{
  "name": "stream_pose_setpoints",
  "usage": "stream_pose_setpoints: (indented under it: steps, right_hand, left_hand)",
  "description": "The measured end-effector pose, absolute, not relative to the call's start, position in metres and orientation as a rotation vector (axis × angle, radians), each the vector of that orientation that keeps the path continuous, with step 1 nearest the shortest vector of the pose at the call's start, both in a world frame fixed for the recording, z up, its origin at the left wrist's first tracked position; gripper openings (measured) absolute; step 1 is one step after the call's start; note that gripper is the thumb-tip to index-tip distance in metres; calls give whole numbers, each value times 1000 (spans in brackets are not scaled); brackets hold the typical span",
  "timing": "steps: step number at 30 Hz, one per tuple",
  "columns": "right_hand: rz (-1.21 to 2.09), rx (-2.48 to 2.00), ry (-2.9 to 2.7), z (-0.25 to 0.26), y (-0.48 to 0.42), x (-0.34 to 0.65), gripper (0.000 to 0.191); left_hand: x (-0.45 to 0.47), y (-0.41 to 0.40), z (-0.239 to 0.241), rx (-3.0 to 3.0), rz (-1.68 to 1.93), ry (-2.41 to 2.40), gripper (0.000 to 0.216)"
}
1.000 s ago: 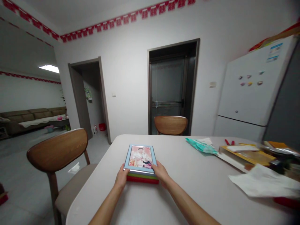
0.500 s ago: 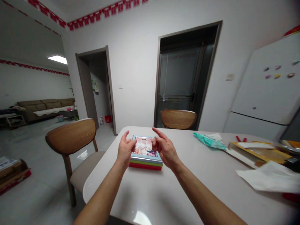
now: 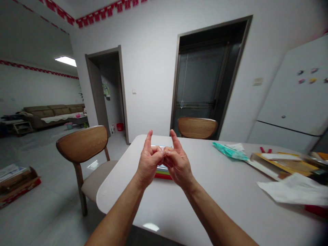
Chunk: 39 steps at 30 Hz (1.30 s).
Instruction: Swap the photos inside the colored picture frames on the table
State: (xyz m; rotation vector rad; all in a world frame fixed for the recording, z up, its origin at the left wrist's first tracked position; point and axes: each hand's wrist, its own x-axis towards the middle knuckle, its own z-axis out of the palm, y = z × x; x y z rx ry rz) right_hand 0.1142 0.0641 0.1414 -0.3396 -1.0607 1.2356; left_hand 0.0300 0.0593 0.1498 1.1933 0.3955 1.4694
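Note:
My left hand (image 3: 151, 159) and my right hand (image 3: 178, 159) meet above the table, thumbs and curled fingers pressed together at the middle. Both index fingers stick straight up. I see nothing held in either hand. Behind and below them lies a stack of picture frames (image 3: 163, 176), with blue on top, then green and red. My hands cover most of the stack, including nearly all of the top picture.
The white table (image 3: 217, 191) carries a teal plastic packet (image 3: 229, 151), a yellow envelope (image 3: 289, 164) and white paper (image 3: 294, 189) on the right. One wooden chair (image 3: 84, 145) stands at the left, another chair (image 3: 197, 127) at the far side. A fridge (image 3: 297, 102) is at the right.
My hands have come together from either side of the picture frames and now touch. The index fingers point more upright. The camera view has shifted slightly.

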Motion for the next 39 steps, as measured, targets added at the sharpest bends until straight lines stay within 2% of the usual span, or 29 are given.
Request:
stream_pose_setpoints:
  steps: [2,5,6,10,15,19,23,26,29,33,39]
  right_hand:
    - [1300,-434,-1004,132,71,116,65]
    - [1408,-650,-877,119,86,124,27]
    - [1421,-689,-844,118,89,128,20]
    - [1498,-624,-916,131,95,138,49]
    - [1608,-675,-1074,147,92,132,58]
    - [1404,-944,-1232,134,99,126,57]
    - [827,-1438,-1397,100,122,141,53]
    - [639,-1597,-1376,69,140,165,38]
    - [589,-1722,-1368,40,152,183,31]
    - [634,-1777,-1350,17,159,189,31]
    - [696,-1618,-1136,13,139,189,35]
  left_hand:
    - [28,65,140,1139,1453,496,75]
    - [20,76,128,1058,1404,651,46]
    - [17,80,126,1047,1383,677,39]
    - [11,86,138,1084,1230,709,60]
    - [25,84,154,1181,1116,767,68]
    - [31,89,141,1263,1096,911,68]
    - [21,107,113,1373,1125,1176,65]
    - [6,122,85,1492,1185,1415,41]
    - [-5,132,60,1632,1181,1572,27]
    - [-6,133,39,1790,1131,1645,25]
    - [-1,114,35,1873,1128,1676,30]
